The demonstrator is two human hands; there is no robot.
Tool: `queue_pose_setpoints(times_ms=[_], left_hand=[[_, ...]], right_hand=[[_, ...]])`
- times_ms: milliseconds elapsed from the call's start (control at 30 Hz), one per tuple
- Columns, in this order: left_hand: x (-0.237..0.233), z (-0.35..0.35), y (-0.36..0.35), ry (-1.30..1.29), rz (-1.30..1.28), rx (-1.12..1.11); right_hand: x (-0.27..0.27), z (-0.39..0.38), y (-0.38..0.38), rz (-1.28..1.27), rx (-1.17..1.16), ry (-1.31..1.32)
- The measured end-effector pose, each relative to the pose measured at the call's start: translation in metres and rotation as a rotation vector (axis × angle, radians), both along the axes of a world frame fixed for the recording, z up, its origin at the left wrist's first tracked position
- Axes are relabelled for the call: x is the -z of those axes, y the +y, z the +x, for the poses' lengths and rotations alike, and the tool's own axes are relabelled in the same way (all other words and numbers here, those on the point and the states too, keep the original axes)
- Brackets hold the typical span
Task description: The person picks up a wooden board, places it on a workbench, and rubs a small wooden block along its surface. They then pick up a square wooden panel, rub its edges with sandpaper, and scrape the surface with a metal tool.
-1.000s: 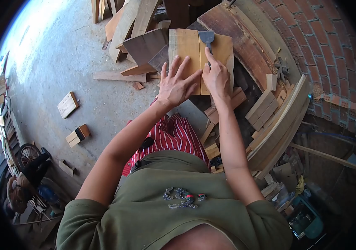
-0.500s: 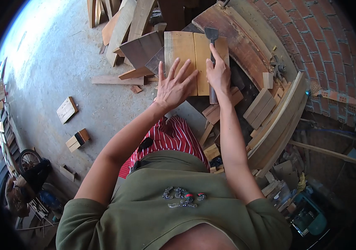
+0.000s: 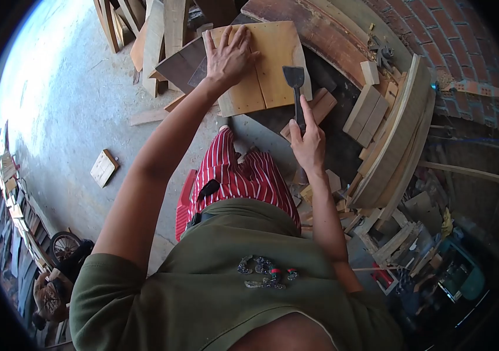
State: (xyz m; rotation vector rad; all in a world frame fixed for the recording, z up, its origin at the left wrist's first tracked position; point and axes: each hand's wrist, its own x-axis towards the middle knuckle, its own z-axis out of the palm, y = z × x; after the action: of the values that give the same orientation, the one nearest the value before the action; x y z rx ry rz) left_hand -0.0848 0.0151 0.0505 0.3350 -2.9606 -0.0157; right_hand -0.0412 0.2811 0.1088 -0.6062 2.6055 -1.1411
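A yellowish wooden panel [image 3: 273, 55] made of two boards with a seam between them lies in front of me. My left hand [image 3: 229, 61] rests on its far left part, fingers spread and fingertips close to the far edge. In my right hand [image 3: 309, 143] is a scraper [image 3: 294, 76] with a flat, flared dark blade. That hand wraps the handle, its index finger stretched along the shaft. The blade points away from me and overlaps the panel's near right part in this view.
Stacked wood blocks [image 3: 365, 116] and long curved boards [image 3: 398, 134] are to the right, before a brick wall [image 3: 465, 64]. Planks [image 3: 174, 35] lean at the far left. One small wood block [image 3: 104, 168] lies on the concrete floor [image 3: 74, 117]. A spoked wheel [image 3: 64, 248] stands lower left.
My left hand has moved away from me to the panel's far left part. My right hand has drawn back toward me with the scraper. The panel sits farther off and slightly turned.
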Motion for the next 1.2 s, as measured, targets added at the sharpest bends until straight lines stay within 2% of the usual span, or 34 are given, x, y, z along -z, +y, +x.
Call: queue_pose_setpoints(times_ms=[67, 200, 233, 333, 367, 500, 567, 700, 800, 900, 1067, 1200], left_hand=[[0.0, -0.004, -0.004, -0.004, 0.009, 0.011], [0.003, 0.009, -0.01, 0.025, 0.113, 0.006], [0.005, 0.016, -0.01, 0.064, 0.152, -0.003], [0.008, 0.045, -0.008, 0.09, 0.118, 0.059], [0.008, 0.055, -0.005, 0.067, 0.121, 0.049], [0.005, 0.078, 0.008, -0.008, 0.143, -0.005], [0.006, 0.081, 0.011, -0.004, 0.153, -0.012], [0.013, 0.083, 0.013, 0.046, 0.214, -0.025], [0.014, 0.083, 0.014, 0.036, 0.23, -0.037], [0.015, 0.083, 0.014, 0.05, 0.232, -0.037], [0.015, 0.083, 0.014, 0.07, 0.242, -0.033], [0.02, 0.084, 0.014, 0.118, 0.269, -0.022]], right_hand=[[0.005, 0.013, 0.007, -0.018, -0.014, -0.136], [0.002, 0.042, 0.013, 0.094, -0.222, -0.008], [0.007, 0.051, 0.013, 0.053, -0.234, 0.075], [0.017, 0.067, 0.019, 0.09, -0.227, 0.056], [0.023, 0.069, 0.02, 0.043, -0.23, 0.128], [0.016, 0.071, 0.022, 0.098, -0.223, 0.069], [0.009, 0.071, 0.02, 0.203, -0.264, -0.031], [0.01, 0.07, 0.02, 0.207, -0.276, -0.028], [0.018, 0.068, 0.017, 0.204, -0.279, -0.002], [0.022, 0.066, 0.01, 0.148, -0.276, 0.131], [0.01, 0.064, 0.005, 0.285, -0.285, -0.032], [0.017, 0.058, -0.002, 0.197, -0.283, 0.059]])
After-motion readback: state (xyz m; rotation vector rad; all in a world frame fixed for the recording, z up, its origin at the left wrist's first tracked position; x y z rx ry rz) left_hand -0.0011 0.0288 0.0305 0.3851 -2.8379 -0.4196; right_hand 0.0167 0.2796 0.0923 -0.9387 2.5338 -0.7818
